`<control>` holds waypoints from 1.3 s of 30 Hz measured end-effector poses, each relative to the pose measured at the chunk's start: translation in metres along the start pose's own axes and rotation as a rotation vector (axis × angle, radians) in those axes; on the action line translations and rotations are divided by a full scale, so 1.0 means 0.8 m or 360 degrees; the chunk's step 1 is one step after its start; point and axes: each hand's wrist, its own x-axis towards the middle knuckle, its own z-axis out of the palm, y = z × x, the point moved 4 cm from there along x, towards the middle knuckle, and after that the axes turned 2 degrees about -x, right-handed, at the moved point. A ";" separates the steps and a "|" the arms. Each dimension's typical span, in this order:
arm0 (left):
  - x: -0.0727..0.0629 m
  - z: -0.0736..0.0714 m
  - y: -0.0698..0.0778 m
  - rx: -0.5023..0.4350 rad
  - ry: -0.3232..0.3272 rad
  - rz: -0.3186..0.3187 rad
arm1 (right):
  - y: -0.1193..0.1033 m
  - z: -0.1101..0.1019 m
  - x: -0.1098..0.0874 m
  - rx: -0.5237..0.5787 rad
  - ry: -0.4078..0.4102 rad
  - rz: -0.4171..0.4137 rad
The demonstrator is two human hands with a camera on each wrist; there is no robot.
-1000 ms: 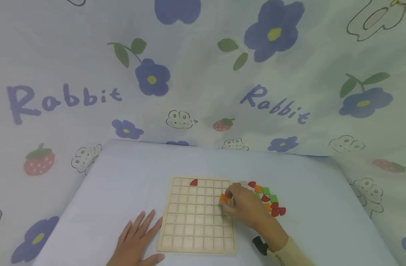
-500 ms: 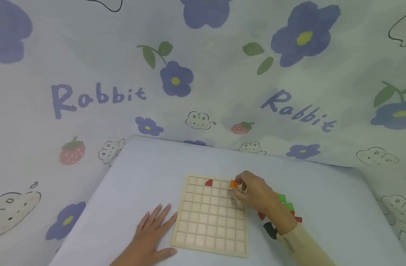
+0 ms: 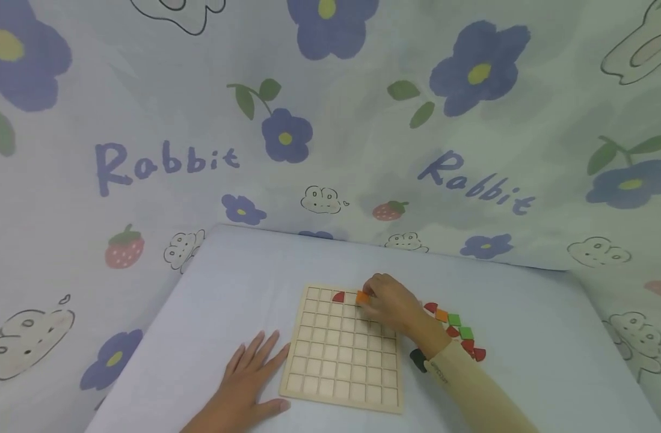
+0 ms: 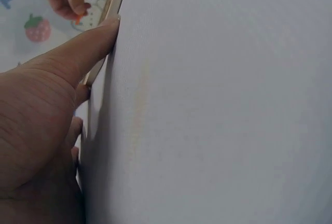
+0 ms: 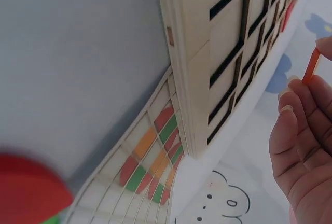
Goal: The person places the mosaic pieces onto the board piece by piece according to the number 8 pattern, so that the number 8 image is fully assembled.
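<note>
My right hand [image 3: 392,304] pinches a thin orange square tile [image 3: 362,297] between thumb and fingertips, over the top row of a wooden grid board [image 3: 330,404]. A red quarter-circle tile [image 3: 338,297] lies in that row, a little left of the orange one. In the right wrist view the orange tile [image 5: 311,66] is seen edge-on, raised above the board. My left hand [image 3: 240,388] rests flat on the table with fingers spread, beside the board's left edge. In the left wrist view, a finger [image 4: 98,40] of it touches the board's side.
Loose red, orange and green tiles [image 3: 465,332] lie right of the board, partly behind my right forearm. A dark object [image 3: 418,359] sits by that wrist. The right wrist view shows a gridded surface with coloured shapes [image 5: 145,143]. Patterned cloth [image 3: 330,150] rises behind the white table.
My right hand has carried the orange tile from the board's right side up to the top row, then leftward toward the red tile. My left hand stays beside the board. The head view has shifted.
</note>
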 end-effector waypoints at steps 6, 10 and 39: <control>-0.001 -0.004 0.002 0.0007 0.0066 0.0068 | -0.006 0.010 0.019 -0.0099 -0.0025 -0.0023; 0.000 -0.002 0.002 -0.0002 0.0069 0.0067 | -0.005 0.015 0.023 -0.0091 -0.0042 -0.0022; -0.005 0.007 -0.007 0.0070 0.0031 -0.0044 | -0.004 0.044 0.033 -0.0072 -0.0141 -0.0061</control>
